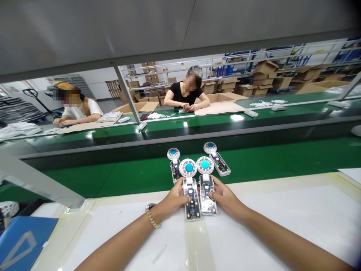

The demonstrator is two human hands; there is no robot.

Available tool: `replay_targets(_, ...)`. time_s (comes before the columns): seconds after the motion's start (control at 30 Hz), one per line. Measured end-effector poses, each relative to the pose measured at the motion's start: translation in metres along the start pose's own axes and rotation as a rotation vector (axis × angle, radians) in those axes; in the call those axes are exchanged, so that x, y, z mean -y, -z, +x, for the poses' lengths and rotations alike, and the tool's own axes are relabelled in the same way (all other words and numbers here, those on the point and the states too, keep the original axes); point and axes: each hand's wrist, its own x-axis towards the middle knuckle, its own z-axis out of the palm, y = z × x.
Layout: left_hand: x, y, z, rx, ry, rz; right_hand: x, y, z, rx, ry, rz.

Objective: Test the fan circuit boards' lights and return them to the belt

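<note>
My left hand [177, 196] grips a clear-cased device [192, 209] with a dark circuit board and a round white head with a turquoise centre, its thumb on the case. A similar device [208, 207] is held in my right hand [221, 195], thumb also on its front. Both devices are upright, side by side, heads nearly touching, above the table's near edge. Behind them on the green belt lie two more such devices, one at the left [175, 171] and one at the right [221, 164].
White sheets cover the pale table [135, 241]. A blue folder [25, 241] lies at the left, near a metal post [53, 184]. Across the green belt [262, 158], two people work at a far bench with small white parts [158, 116] and cardboard boxes.
</note>
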Motion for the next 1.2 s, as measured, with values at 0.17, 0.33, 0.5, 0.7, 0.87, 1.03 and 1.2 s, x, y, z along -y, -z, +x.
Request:
replay_targets(0.17,0.001,0.002,-0.001,0.025,-0.02,0.037,0.0,0.0,-0.001,0.022,0.013,0.021)
replay_targets(0.33,0.001,0.004,-0.001,0.045,-0.01,0.058,0.002,-0.001,-0.002,0.029,0.02,0.023)
replay_targets(0.5,0.0,0.004,0.0,0.062,-0.016,0.06,0.0,-0.001,-0.001,0.043,0.035,0.002)
replay_targets(0.7,0.003,0.009,0.0,0.096,-0.028,0.066,0.0,0.0,-0.001,0.043,0.04,-0.002)
replay_targets(0.87,0.005,0.011,0.0,0.076,-0.015,0.049,0.0,0.002,-0.001,0.024,0.025,0.005)
replay_targets(1.03,0.005,0.009,0.001,0.089,-0.026,0.025,0.002,0.0,-0.001,0.024,0.028,-0.013)
replay_targets(1.2,0.006,0.008,0.001,0.077,-0.039,0.022,0.007,-0.003,-0.001,0.011,0.001,0.006)
